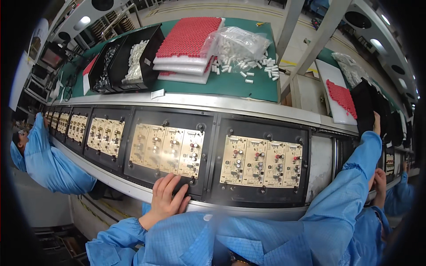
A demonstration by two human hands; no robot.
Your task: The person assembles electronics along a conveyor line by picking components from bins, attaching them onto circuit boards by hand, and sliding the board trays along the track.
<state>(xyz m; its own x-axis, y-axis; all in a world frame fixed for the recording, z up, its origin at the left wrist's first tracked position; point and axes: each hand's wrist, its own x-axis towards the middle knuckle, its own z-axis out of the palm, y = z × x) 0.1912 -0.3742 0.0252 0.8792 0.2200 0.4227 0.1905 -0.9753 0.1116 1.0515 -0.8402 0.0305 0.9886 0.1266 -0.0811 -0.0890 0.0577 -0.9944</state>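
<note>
My left hand (167,199) lies on the near edge of a black carrier frame (133,174), fingers stretched out and holding nothing. That frame carries a panel of tan circuit boards (171,150) fitted with small components, partly washed out by glare. To its right, a second black frame (266,197) holds another tan board panel (261,162) with red and dark parts standing on it. My right arm (344,186) reaches far right, where my right hand (376,123) is at a black bin (364,104). Its fingers are mostly hidden there.
Further framed boards (106,135) line the conveyor leftward. Behind it, a green bench holds black bins (148,57), foam sheets of red parts (188,37) and loose white parts (249,81) by a plastic bag (244,40). Co-workers sit left (53,159) and right (379,181). A metal post (310,48) stands behind.
</note>
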